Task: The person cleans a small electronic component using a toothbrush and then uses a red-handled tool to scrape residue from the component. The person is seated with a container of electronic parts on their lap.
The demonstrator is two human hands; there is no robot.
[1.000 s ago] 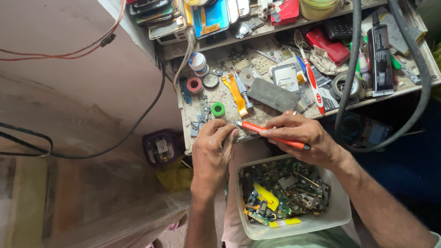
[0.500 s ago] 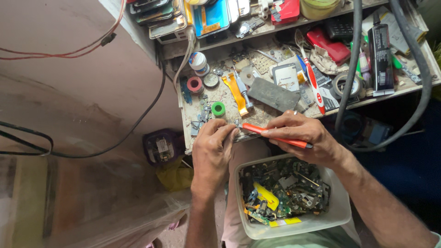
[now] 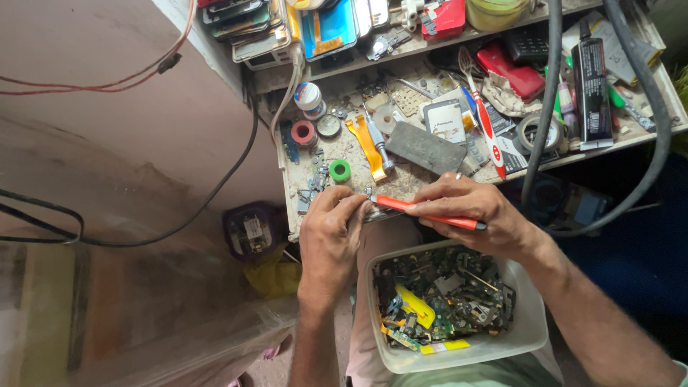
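Over cluttered bench [image 3: 344,154], right hand [image 3: 473,215] grips orange screwdriver [image 3: 426,212]; left hand [image 3: 331,236] pinches something hidden.

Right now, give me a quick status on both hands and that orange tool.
Right hand grips orange-handled tool, tip toward left fingers. Left hand pinches a small part, too hidden to identify. White tub of circuit scrap directly below; cluttered bench behind.

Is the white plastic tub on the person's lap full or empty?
Nearly full. The white tub holds a heap of green circuit boards and small parts reaching close to its rim; no lid covers it.
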